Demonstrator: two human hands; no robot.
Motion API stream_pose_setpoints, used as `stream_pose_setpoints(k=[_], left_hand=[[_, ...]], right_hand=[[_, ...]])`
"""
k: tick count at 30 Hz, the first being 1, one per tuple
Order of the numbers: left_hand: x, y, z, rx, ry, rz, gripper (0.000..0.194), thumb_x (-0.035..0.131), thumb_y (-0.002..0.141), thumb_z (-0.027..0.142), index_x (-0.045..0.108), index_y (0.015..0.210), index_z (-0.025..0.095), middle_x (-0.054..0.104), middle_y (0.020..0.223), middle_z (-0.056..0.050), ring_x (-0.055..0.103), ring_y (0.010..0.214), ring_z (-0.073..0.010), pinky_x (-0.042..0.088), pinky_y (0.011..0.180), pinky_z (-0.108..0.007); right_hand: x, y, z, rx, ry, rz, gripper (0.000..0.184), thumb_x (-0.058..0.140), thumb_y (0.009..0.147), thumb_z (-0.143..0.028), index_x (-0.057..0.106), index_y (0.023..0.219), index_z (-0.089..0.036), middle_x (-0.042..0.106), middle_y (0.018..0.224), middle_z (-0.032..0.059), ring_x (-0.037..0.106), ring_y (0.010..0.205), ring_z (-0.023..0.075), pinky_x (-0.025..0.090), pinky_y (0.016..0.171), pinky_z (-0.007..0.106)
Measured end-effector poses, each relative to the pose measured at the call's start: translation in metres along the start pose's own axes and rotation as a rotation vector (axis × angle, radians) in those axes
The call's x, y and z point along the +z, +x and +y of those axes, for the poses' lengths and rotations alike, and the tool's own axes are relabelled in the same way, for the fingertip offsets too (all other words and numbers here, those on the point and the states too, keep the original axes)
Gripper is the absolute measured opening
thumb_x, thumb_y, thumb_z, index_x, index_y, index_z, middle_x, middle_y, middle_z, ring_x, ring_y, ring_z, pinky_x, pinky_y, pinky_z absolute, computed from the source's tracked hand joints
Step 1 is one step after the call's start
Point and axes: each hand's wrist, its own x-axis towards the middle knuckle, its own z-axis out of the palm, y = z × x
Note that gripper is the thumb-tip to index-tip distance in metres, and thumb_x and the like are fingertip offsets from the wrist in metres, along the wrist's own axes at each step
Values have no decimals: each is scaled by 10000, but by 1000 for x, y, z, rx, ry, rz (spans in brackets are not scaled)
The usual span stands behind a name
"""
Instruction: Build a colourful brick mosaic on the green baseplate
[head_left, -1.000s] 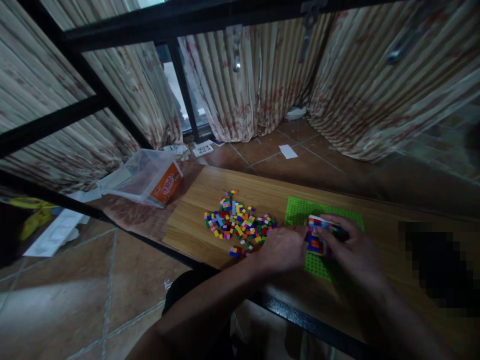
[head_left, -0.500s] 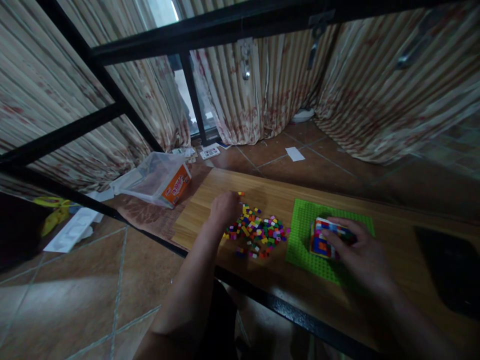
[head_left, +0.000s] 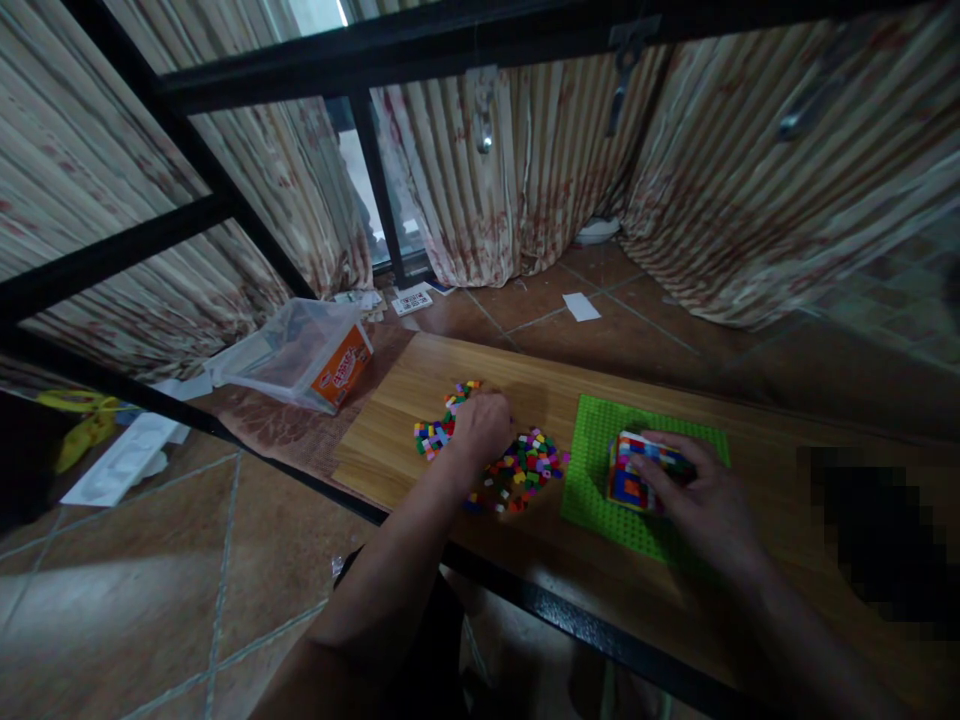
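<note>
My left hand (head_left: 484,428) is over the loose pile of small coloured toy bricks (head_left: 529,465) on the wooden table. Its fingers curl down among the bricks, closed, and the back of the hand hides what they hold, if anything. On the right, my right hand (head_left: 694,490) grips a block built of coloured bricks (head_left: 630,475), with the thumb across its patterned top and the fingers along the far side. That block is on or just above the green studded baseplate (head_left: 589,500); I cannot tell which.
A clear plastic bin (head_left: 277,345) with an orange label stands beyond the table's left end. The wooden table (head_left: 435,360) has a dark front edge. A dark, pixelated patch covers its right end. Striped curtains (head_left: 510,200) hang behind, and paper (head_left: 581,306) lies on the tiled floor.
My left hand has moved right across the pile, uncovering bricks to its left. The right hand keeps its grip on the brick block. The whole view has shifted slightly.
</note>
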Motion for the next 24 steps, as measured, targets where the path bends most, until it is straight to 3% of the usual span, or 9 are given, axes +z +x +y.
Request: stream_pose_setpoints(k=[6, 9, 13, 16, 20, 24], left_hand=[[4, 5, 4, -11, 43, 18, 309, 435, 825, 55, 694, 995, 49, 702, 1022, -192, 670, 1025, -278, 518, 896, -345], [4, 4, 5, 17, 9, 70, 294, 443, 843, 79, 667, 1032, 57, 701, 1009, -185, 674, 991, -276, 518, 878, -358], [1, -10, 24, 211, -355, 181, 221, 470, 896, 155, 661, 1005, 139, 719, 925, -93, 680, 852, -202, 519, 810, -301], [1, -26, 51, 372, -693, 183, 194, 491, 917, 191, 666, 1001, 181, 724, 935, -38, 672, 808, -148, 514, 756, -239], [8, -40, 79, 425, -916, 156, 202, 500, 916, 177, 682, 1001, 195, 736, 976, -25, 682, 874, -138, 515, 820, -231], [14, -39, 84, 396, -964, 145, 204, 521, 900, 171, 666, 1043, 188, 737, 1011, -43, 692, 898, -155, 532, 841, -258]], right_hand=[[2, 0, 1, -23, 36, -26, 449, 619, 793, -595, 688, 1061, -240, 657, 1118, 86, 634, 980, 255, 504, 861, 417], [0, 0, -2, -86, 4, 24, 408, 591, 834, -555, 680, 1063, -229, 660, 1105, 94, 631, 994, 262, 505, 871, 437], [-6, -7, -19, -336, -193, 194, 294, 578, 888, -433, 675, 1076, -228, 671, 1132, 98, 599, 1071, 282, 446, 954, 487], [-7, -17, -33, -485, -215, 169, 227, 572, 916, -325, 650, 1111, -239, 708, 1075, 68, 631, 1004, 246, 467, 901, 438], [-4, -27, -38, -496, -173, 142, 194, 554, 934, -289, 633, 1104, -238, 730, 1046, 58, 663, 962, 231, 486, 856, 414], [-8, -29, -37, -467, -126, 100, 166, 553, 937, -279, 640, 1075, -252, 735, 1037, 45, 669, 958, 223, 491, 854, 412]])
